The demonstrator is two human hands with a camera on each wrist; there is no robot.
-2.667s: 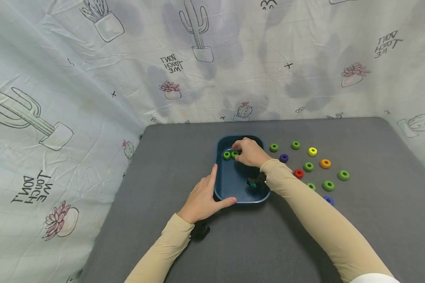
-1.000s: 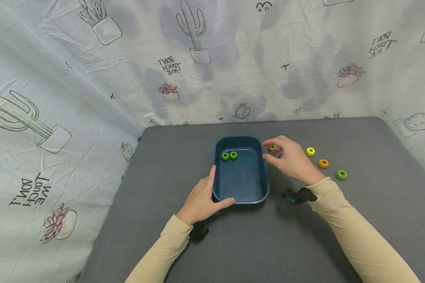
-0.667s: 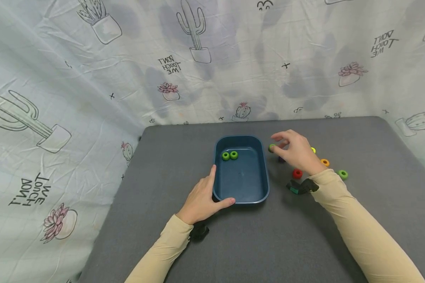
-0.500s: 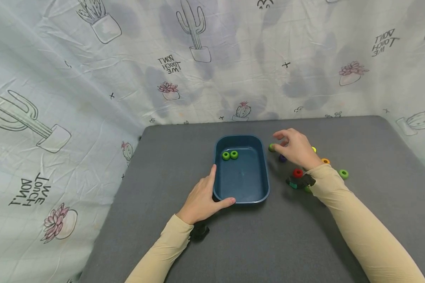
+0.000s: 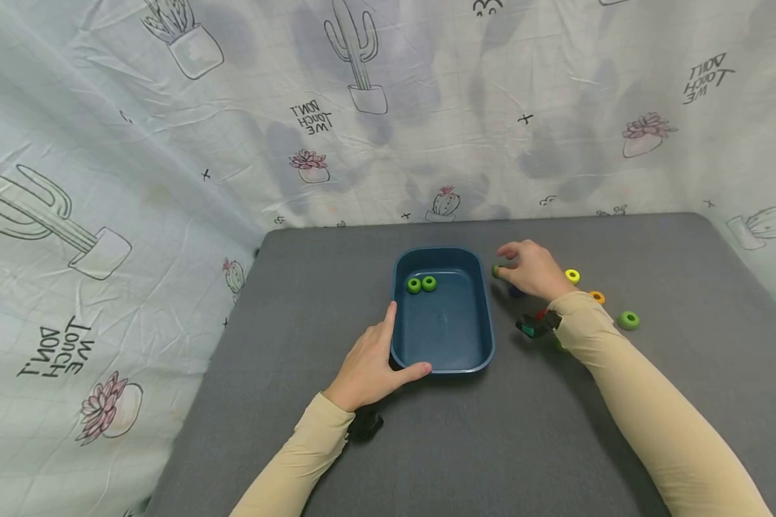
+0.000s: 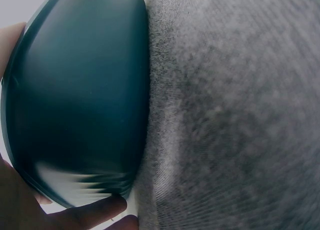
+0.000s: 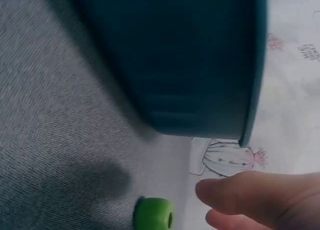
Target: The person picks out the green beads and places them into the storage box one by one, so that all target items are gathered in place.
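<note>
Green bead nr empty, part-curled R hand; L hand spread wide agst tray.

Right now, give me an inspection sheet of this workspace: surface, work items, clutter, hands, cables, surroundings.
Surface: gray tabletop, partly hidden by the arms.
Work items: blue tray holding two green beads; right of it, loose beads including yellow bead, orange bead and far-right green bead, others partly covered.
Clutter: nothing seen.
Hands: left hand touches the tray's near-left corner; right hand is beside the nearest green bead, not gripping it.
Cables: nothing seen.
Surroundings: pale cactus-print curtain.
</note>
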